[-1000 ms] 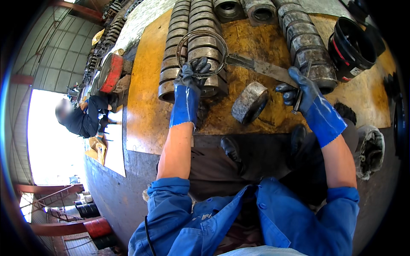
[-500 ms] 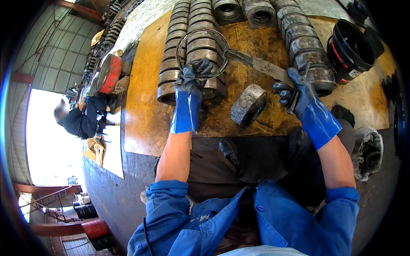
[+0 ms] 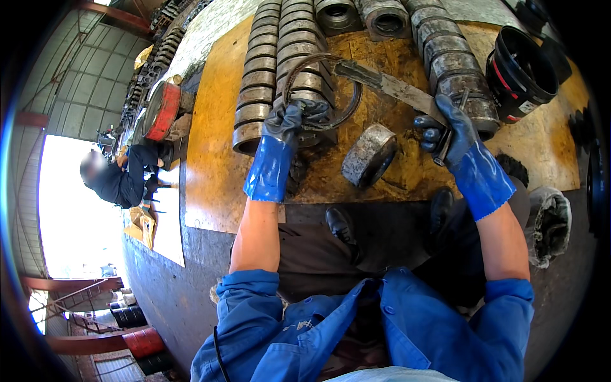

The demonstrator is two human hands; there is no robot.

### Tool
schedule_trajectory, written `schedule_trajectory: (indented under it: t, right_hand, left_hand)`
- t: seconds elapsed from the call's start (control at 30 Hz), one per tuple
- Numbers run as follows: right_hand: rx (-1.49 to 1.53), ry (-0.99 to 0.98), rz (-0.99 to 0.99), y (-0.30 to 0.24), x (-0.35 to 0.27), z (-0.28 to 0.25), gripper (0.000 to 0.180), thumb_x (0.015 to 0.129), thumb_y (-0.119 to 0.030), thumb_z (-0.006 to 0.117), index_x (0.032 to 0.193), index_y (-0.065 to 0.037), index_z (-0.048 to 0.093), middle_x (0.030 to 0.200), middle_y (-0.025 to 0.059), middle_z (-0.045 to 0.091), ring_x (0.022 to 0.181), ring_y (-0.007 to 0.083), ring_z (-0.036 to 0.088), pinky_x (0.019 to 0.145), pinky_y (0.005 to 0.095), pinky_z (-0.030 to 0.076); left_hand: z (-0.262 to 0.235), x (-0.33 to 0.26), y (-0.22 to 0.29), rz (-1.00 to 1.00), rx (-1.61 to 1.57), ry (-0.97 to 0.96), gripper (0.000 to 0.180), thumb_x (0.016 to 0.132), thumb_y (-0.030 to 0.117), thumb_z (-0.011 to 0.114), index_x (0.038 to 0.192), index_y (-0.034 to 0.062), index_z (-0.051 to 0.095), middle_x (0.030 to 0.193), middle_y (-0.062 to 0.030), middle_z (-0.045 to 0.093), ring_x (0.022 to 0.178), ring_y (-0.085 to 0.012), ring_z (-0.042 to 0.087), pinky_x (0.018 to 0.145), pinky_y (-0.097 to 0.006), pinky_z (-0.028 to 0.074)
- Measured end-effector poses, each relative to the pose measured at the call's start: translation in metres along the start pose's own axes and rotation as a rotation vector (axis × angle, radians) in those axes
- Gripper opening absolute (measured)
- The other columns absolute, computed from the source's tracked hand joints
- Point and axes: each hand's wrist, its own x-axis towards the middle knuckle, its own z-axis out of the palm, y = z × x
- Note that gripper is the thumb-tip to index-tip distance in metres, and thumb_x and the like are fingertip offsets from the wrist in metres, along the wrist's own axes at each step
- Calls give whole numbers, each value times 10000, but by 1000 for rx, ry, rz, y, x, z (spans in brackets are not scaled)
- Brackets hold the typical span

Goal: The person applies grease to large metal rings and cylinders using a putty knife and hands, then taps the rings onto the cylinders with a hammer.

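Note:
My left hand (image 3: 285, 127), in a dark-palmed blue rubber glove, is closed on the near side of a thin metal ring (image 3: 358, 102), held above the rows of metal sleeves. In a matching glove, my right hand (image 3: 455, 134) grips a long flat scraper blade (image 3: 404, 91), worn and dirty. A thin metal rod also shows at that fist; how it is held I cannot make out. The blade's far end overlaps the ring's upper right rim in view; whether they touch I cannot tell. Below, between my hands, a short thick metal sleeve (image 3: 369, 156) lies tilted on the board.
Rows of metal sleeves (image 3: 256, 95) stand at left centre, another row (image 3: 455, 57) at right, on a stained yellow board (image 3: 210, 159). A black bucket (image 3: 523, 73) stands far right, a whitish sack (image 3: 548, 226) nearer. Leftward, a person (image 3: 121, 175) sits by a red drum (image 3: 164, 109).
The ring has shifted right and turned in my left hand, which tilts more to the right. My right hand and the blade have moved slightly to the right.

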Motion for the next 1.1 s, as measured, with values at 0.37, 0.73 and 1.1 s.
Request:
schedule_trajectory:
  t: [0.37,0.73,1.1]
  right_hand:
    - [-157,101,-7,3,-8,29,453,962,-397,453,1246,-47,501,839,141,624,524,128,474,464,284,371]
    - [-112,-29,-70,3,-11,26,452,901,-470,563,1071,-55,617,723,137,668,433,209,553,406,317,452]
    - [-170,-22,-69,14,-4,16,497,897,-489,558,1163,-70,587,758,115,672,485,181,536,455,304,450]
  left_hand:
    - [-8,1,-3,-18,224,-77,348,965,275,510,1105,-41,555,1087,-215,627,978,-328,637,839,-470,539]
    - [1,5,7,-154,-244,57,411,969,364,475,1176,10,497,1198,-238,573,1085,-397,577,926,-568,481]
    - [11,6,20,50,-404,154,392,980,347,443,1123,-13,509,1226,-254,547,1087,-409,567,951,-566,461]
